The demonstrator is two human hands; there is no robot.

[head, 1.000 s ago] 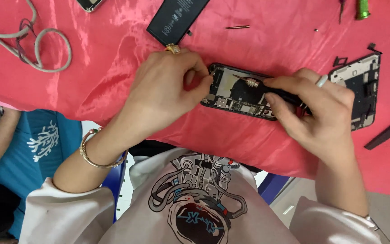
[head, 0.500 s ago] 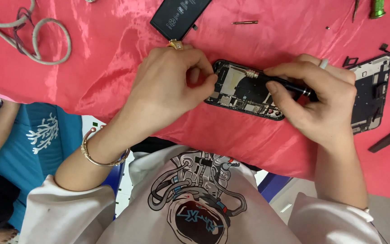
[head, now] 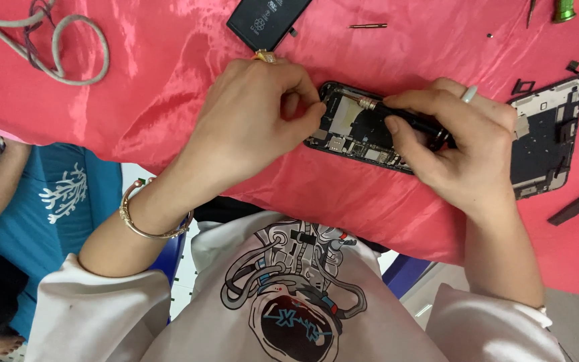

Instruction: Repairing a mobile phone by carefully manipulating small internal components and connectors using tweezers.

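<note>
Left hand (head: 252, 124): your fingers are curled shut, tips pressed on the near-left edge of the opened phone (head: 363, 131), pinning it to the red cloth (head: 135, 100).
Right hand (head: 454, 147): closed around the screwdriver (head: 397, 114), whose metal tip lies low over the phone's upper inside.
Phone: it lies open between your hands, near the table's front edge, circuit parts showing.
Change: since a second ago the tip has slid from the middle of the phone toward its upper-left corner; your left hand has stayed put.
Meaning: you seem to have moved on to another spot inside the phone.
Around: a battery (head: 268, 20) above your left hand, a screen frame (head: 547, 137) just right, a cable (head: 48, 47) far left.
</note>
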